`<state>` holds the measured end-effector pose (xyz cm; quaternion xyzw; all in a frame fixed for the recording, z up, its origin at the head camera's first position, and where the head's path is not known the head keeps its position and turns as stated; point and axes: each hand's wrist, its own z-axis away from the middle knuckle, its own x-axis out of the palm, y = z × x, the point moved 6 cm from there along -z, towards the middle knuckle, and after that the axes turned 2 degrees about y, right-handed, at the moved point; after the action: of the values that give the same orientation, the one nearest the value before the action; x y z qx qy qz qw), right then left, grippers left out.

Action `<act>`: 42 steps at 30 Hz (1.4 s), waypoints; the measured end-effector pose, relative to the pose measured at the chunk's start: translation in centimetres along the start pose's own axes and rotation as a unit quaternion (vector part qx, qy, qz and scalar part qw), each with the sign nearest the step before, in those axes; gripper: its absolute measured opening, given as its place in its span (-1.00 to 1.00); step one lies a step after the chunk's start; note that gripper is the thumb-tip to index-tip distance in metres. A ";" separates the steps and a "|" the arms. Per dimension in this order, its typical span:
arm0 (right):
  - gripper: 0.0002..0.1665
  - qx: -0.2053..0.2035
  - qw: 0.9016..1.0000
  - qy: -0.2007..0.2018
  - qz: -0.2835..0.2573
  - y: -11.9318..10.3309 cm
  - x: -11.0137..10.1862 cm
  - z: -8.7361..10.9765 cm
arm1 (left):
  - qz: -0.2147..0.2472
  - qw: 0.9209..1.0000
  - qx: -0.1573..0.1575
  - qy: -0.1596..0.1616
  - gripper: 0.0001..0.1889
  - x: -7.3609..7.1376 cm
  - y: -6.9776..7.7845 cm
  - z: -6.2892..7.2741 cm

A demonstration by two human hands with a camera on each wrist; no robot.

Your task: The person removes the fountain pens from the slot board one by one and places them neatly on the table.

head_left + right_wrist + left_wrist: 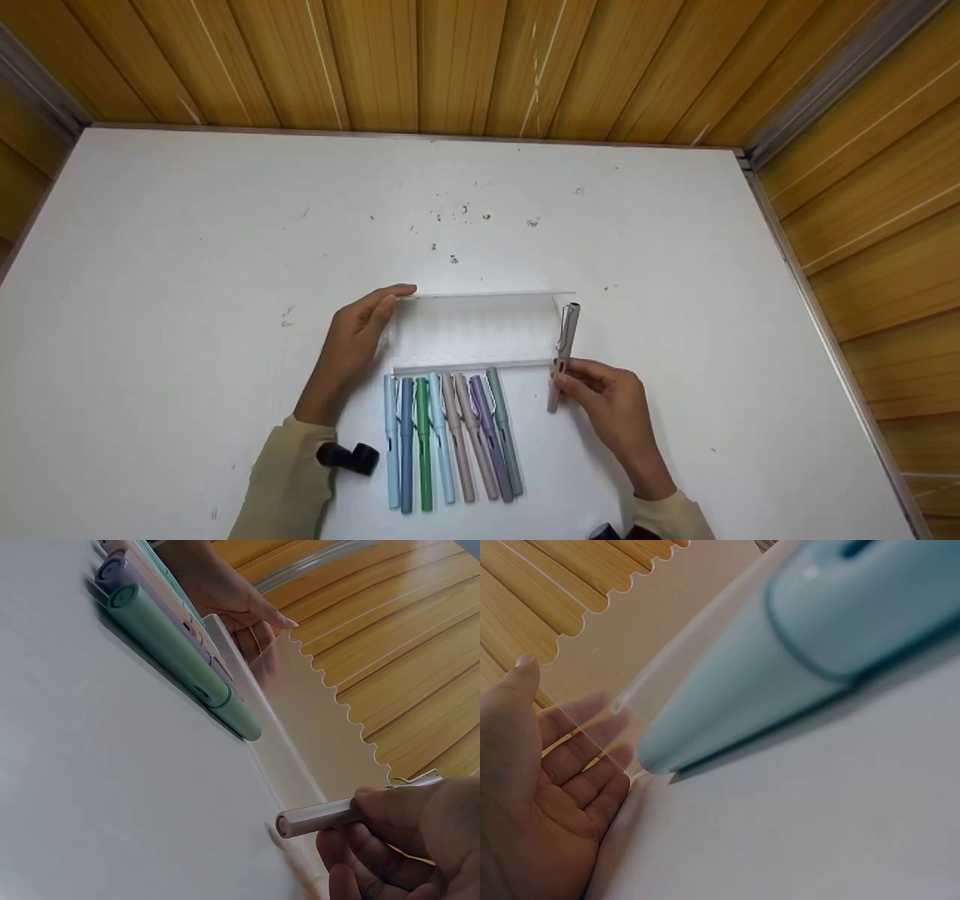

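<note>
A clear plastic pen rack [476, 330] with a scalloped edge [337, 701] stands on the white table. My left hand [356, 341] holds its left end, the thumb at the edge and the fingers showing through the clear panel in the left wrist view. Between thumb and fingers, my right hand [611, 397] pinches a pale mauve pen [568, 330], clip end up, beside the rack's right end. In front of the rack several capped pens lie side by side, among them a light blue pen [391, 442], a bright green pen [424, 450] and a grey-green pen [504, 431].
The white table [187, 300] has dark scuff marks [465, 214] behind the rack. Wood-patterned panels [450, 67] rise beyond its back and right edges. Black wrist devices [349, 457] sit at both sleeves, the left one close to the pen row.
</note>
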<state>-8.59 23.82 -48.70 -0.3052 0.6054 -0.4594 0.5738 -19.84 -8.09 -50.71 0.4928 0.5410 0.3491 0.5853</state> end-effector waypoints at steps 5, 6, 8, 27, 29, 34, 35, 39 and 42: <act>-0.75 0.015 1.000 -0.012 -0.003 0.1 0.3 0.4 | 0.007 1.000 0.003 -0.002 -0.62 0.1 0.0 0.0; -0.76 0.016 1.000 -0.015 -0.001 0.1 0.4 0.4 | 0.007 1.000 0.003 -0.002 -0.62 0.1 0.1 0.0; -0.77 0.020 1.000 -0.021 0.008 0.1 0.5 0.6 | 0.006 1.000 0.002 -0.003 -0.62 0.1 0.1 0.0; -0.74 0.026 0.995 -0.090 0.015 0.4 1.5 1.9 | -0.007 1.000 0.011 0.003 -0.62 0.0 0.2 -0.1; -0.73 0.029 0.995 -0.096 0.017 0.5 1.5 2.1 | -0.005 1.000 0.010 0.002 -0.62 0.0 0.1 -0.1; -0.73 0.029 0.992 -0.114 0.035 0.4 1.8 2.7 | -0.002 1.000 0.010 0.000 -0.62 0.0 0.1 -0.1; -0.74 0.027 0.992 -0.117 0.040 0.4 1.8 2.8 | -0.002 1.000 0.011 0.000 -0.62 0.0 0.1 -0.1; -0.76 0.018 0.990 -0.126 0.060 0.3 2.0 3.2 | 0.002 1.000 0.016 -0.002 -0.63 0.0 0.2 -0.1; -0.78 0.013 0.989 -0.131 0.074 0.1 2.1 3.5 | 0.005 1.000 0.016 -0.003 -0.62 0.0 0.2 -0.1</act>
<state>-5.53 21.30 -49.39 -0.3094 0.5403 -0.3796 0.6843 -19.88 -8.05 -50.56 0.5054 0.5427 0.3418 0.5772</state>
